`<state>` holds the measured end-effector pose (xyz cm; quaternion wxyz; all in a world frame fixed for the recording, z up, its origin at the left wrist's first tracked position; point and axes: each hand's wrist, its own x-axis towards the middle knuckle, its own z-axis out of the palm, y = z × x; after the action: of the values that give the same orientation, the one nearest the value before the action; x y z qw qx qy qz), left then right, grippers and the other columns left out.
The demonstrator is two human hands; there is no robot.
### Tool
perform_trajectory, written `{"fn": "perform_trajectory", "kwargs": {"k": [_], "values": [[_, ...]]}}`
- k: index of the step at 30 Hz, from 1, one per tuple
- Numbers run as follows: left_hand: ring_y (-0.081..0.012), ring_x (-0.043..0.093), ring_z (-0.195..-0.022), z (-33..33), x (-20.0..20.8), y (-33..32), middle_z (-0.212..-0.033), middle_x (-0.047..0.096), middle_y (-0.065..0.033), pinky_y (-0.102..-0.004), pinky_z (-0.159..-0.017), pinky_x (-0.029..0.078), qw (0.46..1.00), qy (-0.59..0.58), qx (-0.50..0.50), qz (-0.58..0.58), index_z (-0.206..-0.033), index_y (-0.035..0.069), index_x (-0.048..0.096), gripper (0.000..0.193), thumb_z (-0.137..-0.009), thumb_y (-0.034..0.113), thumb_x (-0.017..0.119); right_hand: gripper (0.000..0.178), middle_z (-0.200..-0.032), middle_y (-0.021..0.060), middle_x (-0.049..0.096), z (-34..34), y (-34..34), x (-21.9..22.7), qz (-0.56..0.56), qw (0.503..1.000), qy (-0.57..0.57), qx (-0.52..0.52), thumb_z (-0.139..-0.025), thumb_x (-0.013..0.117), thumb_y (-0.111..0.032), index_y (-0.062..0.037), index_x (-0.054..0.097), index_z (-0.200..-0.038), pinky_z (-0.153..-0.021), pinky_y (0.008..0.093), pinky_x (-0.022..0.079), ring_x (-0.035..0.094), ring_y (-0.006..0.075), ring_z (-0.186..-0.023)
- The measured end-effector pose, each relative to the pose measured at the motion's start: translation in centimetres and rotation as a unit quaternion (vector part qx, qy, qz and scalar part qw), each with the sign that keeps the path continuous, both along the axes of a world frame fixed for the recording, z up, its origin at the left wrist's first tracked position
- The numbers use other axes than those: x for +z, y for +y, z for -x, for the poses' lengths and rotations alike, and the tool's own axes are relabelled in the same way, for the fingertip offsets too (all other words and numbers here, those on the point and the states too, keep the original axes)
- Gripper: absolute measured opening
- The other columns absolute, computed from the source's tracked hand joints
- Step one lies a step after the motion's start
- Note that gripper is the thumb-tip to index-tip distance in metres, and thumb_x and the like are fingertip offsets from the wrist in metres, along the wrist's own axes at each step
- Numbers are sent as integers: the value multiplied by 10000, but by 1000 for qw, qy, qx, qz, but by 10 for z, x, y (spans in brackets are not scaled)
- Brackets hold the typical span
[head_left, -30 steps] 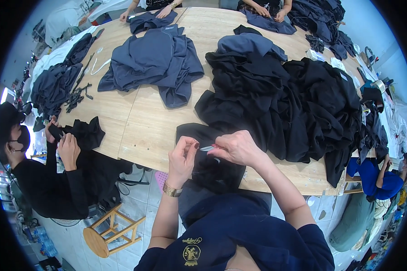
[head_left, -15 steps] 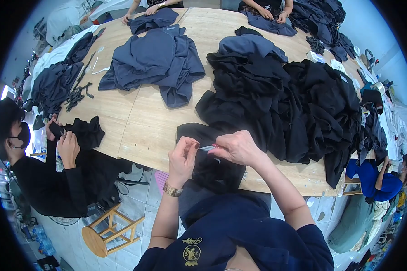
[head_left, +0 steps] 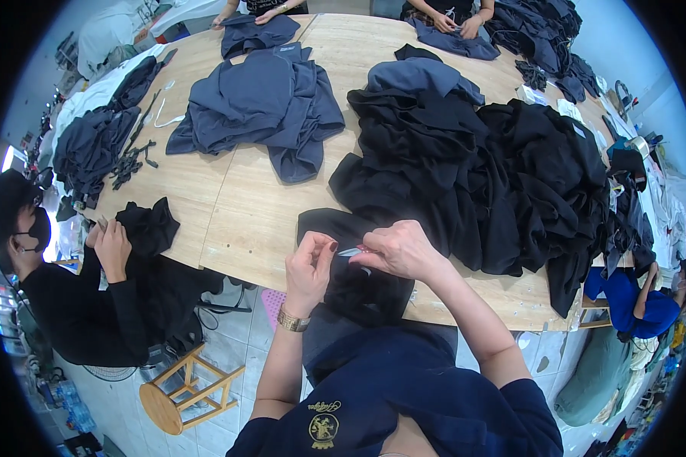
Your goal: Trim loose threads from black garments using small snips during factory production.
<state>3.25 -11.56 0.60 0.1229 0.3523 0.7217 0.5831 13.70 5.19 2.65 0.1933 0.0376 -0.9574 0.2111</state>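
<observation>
In my right hand (head_left: 404, 251) is a pair of thread snips (head_left: 349, 252) with pale blades and a pinkish handle, its tips toward the left. My left hand (head_left: 308, 270), with a gold watch on its wrist, is pinched just left of the blades. Whatever sits between those fingertips is too small to make out. Below both hands a black garment (head_left: 366, 297) lies over the table's near edge and hangs toward my lap. It runs up to a large heap of black garments (head_left: 427, 160).
Dark grey-blue garments (head_left: 251, 99) are piled at centre left of the wooden table (head_left: 244, 213). A co-worker in black (head_left: 76, 305) sits at left, near a wooden stool (head_left: 187, 388). Two people's hands handle cloth at the far edge. Someone in blue (head_left: 644, 308) is at right.
My hands stay in nearly the same place, the left fingertips slightly farther from the snips. The co-worker at left has raised and drawn their hands together.
</observation>
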Motion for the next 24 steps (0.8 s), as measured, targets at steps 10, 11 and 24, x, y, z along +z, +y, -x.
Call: {"fn": "perform_trajectory", "kwargs": {"k": [10, 11, 24], "values": [[-84, 548, -566, 0, -7, 1, -635, 558, -43, -228, -522, 417, 1000, 1, 16, -22, -865, 10, 549, 94, -895, 96, 572, 432, -524, 71, 529, -1, 2, -10, 25, 999, 17, -19, -791, 629, -442, -69, 542, -593, -429, 317, 386, 534, 251, -464], [-84, 548, -566, 0, -6, 1, -635, 558, -43, -228, -522, 417, 1000, 1, 15, -21, -865, 10, 549, 94, -895, 96, 572, 432, -524, 71, 529, -1, 2, -10, 25, 999, 17, -20, -791, 629, -442, -69, 542, -593, -429, 317, 386, 534, 251, -464], [-79, 535, -638, 1, -17, 2, -701, 554, -39, -223, -587, 451, 995, -58, 25, -75, -895, 12, 528, 110, -921, 118, 541, 319, -586, 95, 566, -8, 1, -15, 177, 981, 10, -75, -822, 643, -328, -34, 588, -710, -471, 299, 411, 554, 246, -501]]}}
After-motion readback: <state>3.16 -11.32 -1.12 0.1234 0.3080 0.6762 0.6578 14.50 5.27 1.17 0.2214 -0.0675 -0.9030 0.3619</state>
